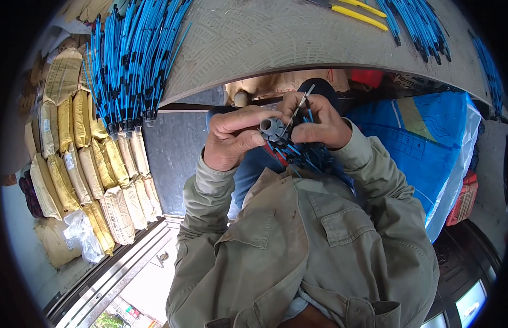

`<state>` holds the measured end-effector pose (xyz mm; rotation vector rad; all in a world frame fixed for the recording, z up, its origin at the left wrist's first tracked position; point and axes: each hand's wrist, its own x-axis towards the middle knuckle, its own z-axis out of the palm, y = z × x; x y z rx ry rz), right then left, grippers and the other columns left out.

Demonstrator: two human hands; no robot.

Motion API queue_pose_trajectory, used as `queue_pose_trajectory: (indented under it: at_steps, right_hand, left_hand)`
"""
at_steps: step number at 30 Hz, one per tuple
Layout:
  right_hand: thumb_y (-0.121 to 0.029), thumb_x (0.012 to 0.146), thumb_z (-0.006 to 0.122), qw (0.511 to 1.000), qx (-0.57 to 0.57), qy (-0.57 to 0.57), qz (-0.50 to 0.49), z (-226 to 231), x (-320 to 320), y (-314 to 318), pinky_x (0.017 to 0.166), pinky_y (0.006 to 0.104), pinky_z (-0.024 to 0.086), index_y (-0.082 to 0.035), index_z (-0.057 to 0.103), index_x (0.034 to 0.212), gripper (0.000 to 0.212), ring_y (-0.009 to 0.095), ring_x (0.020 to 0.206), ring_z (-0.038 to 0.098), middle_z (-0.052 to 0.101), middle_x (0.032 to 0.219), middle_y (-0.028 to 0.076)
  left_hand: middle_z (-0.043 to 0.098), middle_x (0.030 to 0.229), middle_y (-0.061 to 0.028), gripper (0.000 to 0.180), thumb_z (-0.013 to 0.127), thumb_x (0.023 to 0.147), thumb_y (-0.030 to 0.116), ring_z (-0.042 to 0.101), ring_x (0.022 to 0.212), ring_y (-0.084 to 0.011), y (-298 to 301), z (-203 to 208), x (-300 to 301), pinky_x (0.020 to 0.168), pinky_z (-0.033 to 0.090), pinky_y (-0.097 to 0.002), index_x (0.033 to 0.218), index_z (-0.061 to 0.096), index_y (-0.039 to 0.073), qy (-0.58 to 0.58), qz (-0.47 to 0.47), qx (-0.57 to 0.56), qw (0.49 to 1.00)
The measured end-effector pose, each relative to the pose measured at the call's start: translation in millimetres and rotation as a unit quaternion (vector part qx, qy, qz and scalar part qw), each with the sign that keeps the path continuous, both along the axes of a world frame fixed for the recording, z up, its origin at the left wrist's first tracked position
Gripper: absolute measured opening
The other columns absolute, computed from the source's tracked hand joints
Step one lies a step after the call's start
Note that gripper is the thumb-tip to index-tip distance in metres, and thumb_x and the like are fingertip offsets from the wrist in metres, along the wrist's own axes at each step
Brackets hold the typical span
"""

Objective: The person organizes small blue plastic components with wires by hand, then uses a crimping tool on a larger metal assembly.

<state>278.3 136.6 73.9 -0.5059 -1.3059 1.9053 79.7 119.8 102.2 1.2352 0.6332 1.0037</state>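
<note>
gray slotted collar (273, 129) sits near mid-view, clamped between thumb and fingers of the left hand (227, 134) at its nine o'clock. the right hand (319, 123), at three o'clock, seems to pinch a thin pale strip (304, 100) slanting toward one o'clock; the fingers hide whether it meets a slot. black-and-blue rods (306, 158) hang at four o'clock. for this close fingertip work, i'd brace the collar's wall firmly without covering its slots, grip the strip low for control, work gently, and let the hanging rods lie slack so they don't twist the collar.
</note>
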Motion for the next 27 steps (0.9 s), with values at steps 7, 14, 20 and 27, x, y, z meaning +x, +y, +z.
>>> queue_pose_trajectory:
  at_steps: [7,14,20,27]
  right_hand:
    - [-0.028,0.068,0.074,1.000,0.012,0.018,0.011,-4,0,-2,0.070,0.0245,0.037,-0.003,0.054,0.081,0.035,0.010,0.078,0.048,0.054,0.084,0.002]
    - [-0.025,0.067,0.076,0.997,-0.043,0.013,0.068,-4,4,1,0.070,0.0249,0.038,-0.001,0.058,0.082,0.034,0.011,0.079,0.050,0.057,0.086,0.003]
    - [-0.018,0.070,0.076,0.992,0.043,-0.020,0.115,19,15,6,0.066,0.0224,0.038,0.000,0.059,0.083,0.029,0.009,0.072,0.051,0.059,0.082,0.003]
    - [-0.010,0.069,0.074,0.907,0.303,-0.060,-0.288,30,5,-21,0.064,0.0261,0.042,-0.003,0.050,0.072,0.025,0.015,0.071,0.053,0.059,0.092,0.012]
  left_hand:
    - [0.063,0.095,-0.0170,0.035,0.071,0.074,0.019,0.057,0.090,-0.0226,-4,1,-1,0.078,0.046,-0.0326,0.102,0.064,-0.002,0.011,0.003,0.035,0.999]
    - [0.064,0.096,-0.0149,0.032,0.070,0.074,0.019,0.056,0.091,-0.0237,16,-6,-4,0.085,0.042,-0.0381,0.101,0.066,0.001,0.021,-0.050,0.143,0.988]
    - [0.062,0.100,-0.0162,0.037,0.065,0.078,0.028,0.052,0.099,-0.0262,41,3,5,0.091,0.036,-0.0391,0.098,0.065,-0.003,-0.016,-0.191,0.236,0.953]
    - [0.057,0.118,-0.0134,0.037,0.065,0.078,0.011,0.044,0.118,-0.0264,-3,40,30,0.102,0.028,-0.0400,0.112,0.059,-0.001,0.160,0.064,0.175,0.969]
